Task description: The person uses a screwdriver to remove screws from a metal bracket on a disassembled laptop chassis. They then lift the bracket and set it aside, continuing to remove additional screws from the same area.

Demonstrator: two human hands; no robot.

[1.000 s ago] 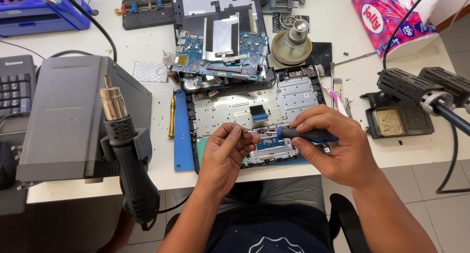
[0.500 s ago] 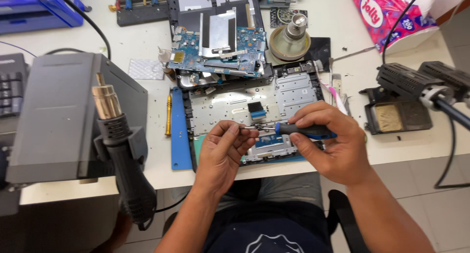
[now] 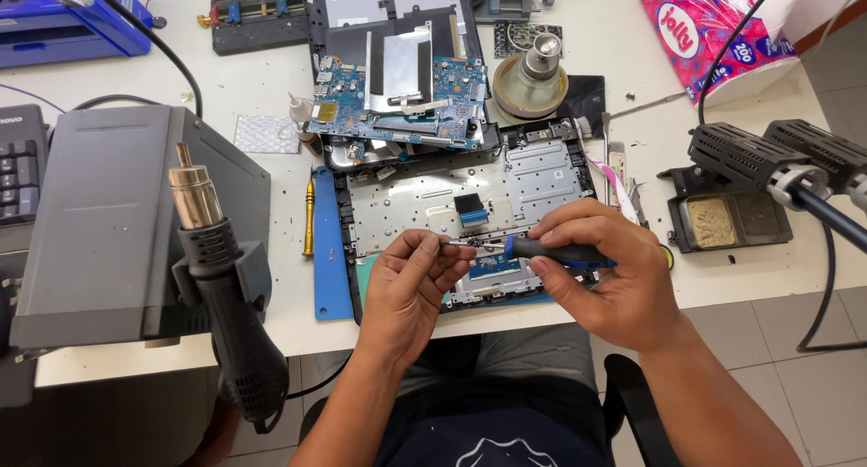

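An opened laptop base (image 3: 542,173) with a silver metal plate lies on a blue mat (image 3: 330,268) at the table's front edge. My right hand (image 3: 605,273) grips a blue-and-black screwdriver (image 3: 551,250), its tip pointing left over the base's lower part. My left hand (image 3: 411,282) pinches something small at the screwdriver's tip; what it is I cannot tell. A blue circuit board (image 3: 397,101) rests on a second laptop shell behind the base.
A grey hot-air station (image 3: 99,223) with its black heat gun (image 3: 221,286) stands at left. A soldering-iron stand (image 3: 750,173) and sponge tray are at right, a pink tissue pack (image 3: 695,29) behind. An orange-handled tool (image 3: 309,219) lies beside the mat.
Both hands stay together over the laptop base; the view has shifted slightly, and the fingers at the screwdriver tip have barely moved.
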